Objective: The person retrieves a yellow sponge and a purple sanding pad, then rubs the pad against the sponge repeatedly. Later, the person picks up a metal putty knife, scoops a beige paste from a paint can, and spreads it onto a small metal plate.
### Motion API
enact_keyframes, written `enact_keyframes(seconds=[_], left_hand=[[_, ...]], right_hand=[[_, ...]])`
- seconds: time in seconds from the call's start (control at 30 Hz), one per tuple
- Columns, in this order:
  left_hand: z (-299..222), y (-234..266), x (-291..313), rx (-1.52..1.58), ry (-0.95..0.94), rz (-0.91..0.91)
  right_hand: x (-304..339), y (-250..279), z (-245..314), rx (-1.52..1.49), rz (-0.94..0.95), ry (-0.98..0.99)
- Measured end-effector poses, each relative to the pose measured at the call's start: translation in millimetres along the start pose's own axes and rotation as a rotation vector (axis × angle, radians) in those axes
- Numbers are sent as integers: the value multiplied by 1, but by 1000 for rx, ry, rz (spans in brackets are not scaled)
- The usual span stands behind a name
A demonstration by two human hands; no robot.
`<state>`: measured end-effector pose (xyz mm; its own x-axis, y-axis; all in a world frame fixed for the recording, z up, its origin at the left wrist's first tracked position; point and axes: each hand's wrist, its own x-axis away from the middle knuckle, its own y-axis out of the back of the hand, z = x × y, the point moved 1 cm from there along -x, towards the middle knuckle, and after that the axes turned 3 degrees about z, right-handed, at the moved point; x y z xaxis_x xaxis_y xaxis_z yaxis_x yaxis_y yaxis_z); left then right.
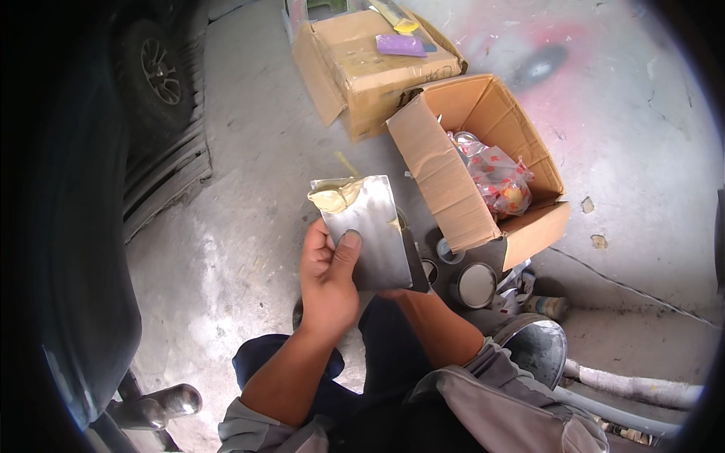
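Note:
In front of me my left hand (pixel 332 283) grips a flat silver metal plate (pixel 374 245), its thumb pressed on the face and its fingers curled behind the left edge. A thick dab of cream-yellow putty (pixel 332 198) sits at the plate's top left corner, with a thinner smear at its right edge. My right hand (pixel 394 294) reaches in behind the plate's lower edge. Only the part next to the wrist shows; the plate covers its fingers, so whatever they hold is hidden. Along the plate's right side a dark strip (pixel 414 260) shows, too covered to name.
An open cardboard box (pixel 445 177) holds red-patterned plastic wrapping. Behind it, another box (pixel 370 64) carries a purple piece and a yellow-tipped tool. Round cans (pixel 476 285) and a grey bucket (pixel 532 347) stand at the right. A vehicle wheel (pixel 158 72) is at far left.

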<state>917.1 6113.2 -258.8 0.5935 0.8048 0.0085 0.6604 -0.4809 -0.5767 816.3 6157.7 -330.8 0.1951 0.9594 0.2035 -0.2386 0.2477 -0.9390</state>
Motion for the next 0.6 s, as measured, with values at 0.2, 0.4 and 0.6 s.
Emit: enact_keyframes(seconds=[0.2,0.4,0.6], left_hand=[[-6,9,-7,91,-16,-12],[26,-2,8,100,95,-37],[15,2,2,154,135,-35]], right_hand=[[-2,54,-5,211,100,50],[-16,46,-4,-380,326,-109],[7,19,-1,-45,124,1]])
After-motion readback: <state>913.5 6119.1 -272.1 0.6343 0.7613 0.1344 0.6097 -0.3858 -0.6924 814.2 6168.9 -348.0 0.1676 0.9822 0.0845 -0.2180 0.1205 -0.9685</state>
